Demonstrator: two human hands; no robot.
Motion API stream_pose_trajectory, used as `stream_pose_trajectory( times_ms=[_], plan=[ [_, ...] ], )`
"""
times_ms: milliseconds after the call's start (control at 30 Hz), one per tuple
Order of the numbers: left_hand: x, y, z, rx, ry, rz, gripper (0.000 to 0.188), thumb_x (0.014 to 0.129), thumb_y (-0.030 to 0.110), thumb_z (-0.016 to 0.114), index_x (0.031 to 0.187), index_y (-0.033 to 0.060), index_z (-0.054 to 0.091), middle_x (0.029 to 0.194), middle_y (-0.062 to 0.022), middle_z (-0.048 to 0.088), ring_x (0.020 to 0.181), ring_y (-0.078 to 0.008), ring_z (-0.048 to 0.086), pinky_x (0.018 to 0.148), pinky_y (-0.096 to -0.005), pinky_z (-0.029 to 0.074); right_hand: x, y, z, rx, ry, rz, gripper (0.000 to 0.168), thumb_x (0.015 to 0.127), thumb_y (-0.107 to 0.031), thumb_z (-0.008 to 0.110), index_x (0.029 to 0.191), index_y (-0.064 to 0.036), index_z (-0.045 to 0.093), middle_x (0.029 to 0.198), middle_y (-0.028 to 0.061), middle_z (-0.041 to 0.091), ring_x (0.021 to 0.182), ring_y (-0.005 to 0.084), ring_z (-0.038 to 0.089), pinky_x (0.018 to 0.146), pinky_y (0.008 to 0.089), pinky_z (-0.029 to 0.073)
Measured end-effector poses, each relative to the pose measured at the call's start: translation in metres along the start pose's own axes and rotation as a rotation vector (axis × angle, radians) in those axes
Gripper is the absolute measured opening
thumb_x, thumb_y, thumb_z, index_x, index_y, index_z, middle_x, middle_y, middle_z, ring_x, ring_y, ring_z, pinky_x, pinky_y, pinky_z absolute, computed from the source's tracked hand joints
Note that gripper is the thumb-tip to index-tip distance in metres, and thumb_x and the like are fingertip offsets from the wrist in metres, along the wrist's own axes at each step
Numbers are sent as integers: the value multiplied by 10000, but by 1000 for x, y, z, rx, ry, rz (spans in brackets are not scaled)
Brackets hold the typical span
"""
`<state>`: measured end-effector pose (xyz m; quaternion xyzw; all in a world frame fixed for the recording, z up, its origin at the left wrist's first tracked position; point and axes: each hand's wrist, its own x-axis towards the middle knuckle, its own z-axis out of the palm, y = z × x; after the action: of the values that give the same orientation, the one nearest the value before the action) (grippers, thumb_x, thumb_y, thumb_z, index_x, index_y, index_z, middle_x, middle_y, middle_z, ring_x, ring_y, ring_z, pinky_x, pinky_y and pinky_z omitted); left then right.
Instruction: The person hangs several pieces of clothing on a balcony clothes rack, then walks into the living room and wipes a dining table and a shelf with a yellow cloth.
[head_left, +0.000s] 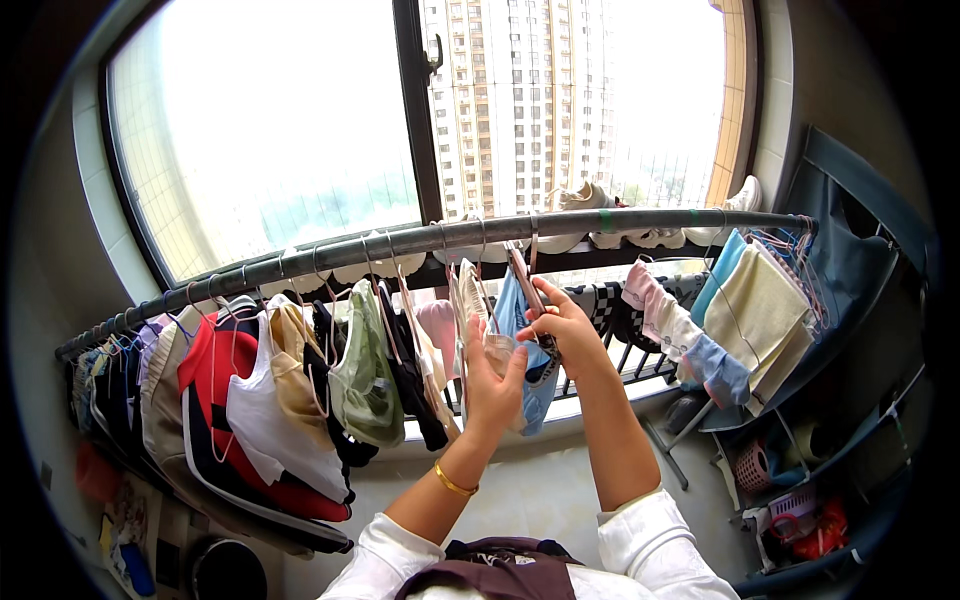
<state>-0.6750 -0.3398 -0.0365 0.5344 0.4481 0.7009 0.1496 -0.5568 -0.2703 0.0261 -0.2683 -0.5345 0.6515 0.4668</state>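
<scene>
A long metal clothes rail (420, 236) runs across in front of me, hung with garments on thin hangers. My right hand (566, 326) grips a pinkish flat hanger (527, 281) below the rail, its fingers closed around the lower part. My left hand (495, 379), fingers raised and thumb apart, is at a pale garment (499, 352); whether it grips the cloth cannot be told. Behind the hands hangs a light blue garment (536, 401). Left of them are a green bra (365, 375), a white top (262, 405) and a red and navy jacket (247, 450).
Shoes (585, 196) stand along the sill behind the rail. Socks (660, 319) and cream cloths (757, 300) hang at the right. A blue fabric rack (847, 217) holding baskets stands at the far right. A round black-topped object (229, 570) is at lower left.
</scene>
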Motion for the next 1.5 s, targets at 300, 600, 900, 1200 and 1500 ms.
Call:
stream_pose_trajectory(
  times_ms=[300,600,900,1200,1500],
  plan=[
    [0,-2,4,19,-31,5,740,858,127,653,1449,-10,231,1339,-192,435,1209,-237,446,1015,-335,364,-1,-7,-18,2,73,1,698,755,52,518,1432,-43,377,918,62,522,698,116,495,592,275,499],
    [18,-1,11,161,-68,70,592,732,47,501,1299,-116,449,944,-179,504,908,-308,478,877,-360,393,-3,-6,-20,-53,96,-15,693,733,63,523,1409,-50,422,941,59,540,692,99,503,590,243,499],
    [13,-13,15,85,-50,26,559,768,-8,494,1320,-82,448,955,-67,423,841,-135,446,753,-223,396,-6,-7,-19,-67,66,-43,666,740,28,536,1395,-48,441,957,53,543,734,93,501,599,249,506],
    [15,-8,10,112,-100,37,548,795,19,528,1327,-74,441,992,-71,445,879,-143,461,798,-237,407,-4,-6,-22,-47,115,-37,661,731,55,525,1382,-31,450,941,54,546,719,81,494,588,245,518],
    [-3,15,-1,117,-114,113,645,887,202,611,1378,-105,326,1318,-235,416,1211,-323,438,1028,-364,348,-7,3,-28,-61,114,-106,478,896,-133,599,1335,10,477,998,90,615,756,117,600,606,240,518]
  ],
)
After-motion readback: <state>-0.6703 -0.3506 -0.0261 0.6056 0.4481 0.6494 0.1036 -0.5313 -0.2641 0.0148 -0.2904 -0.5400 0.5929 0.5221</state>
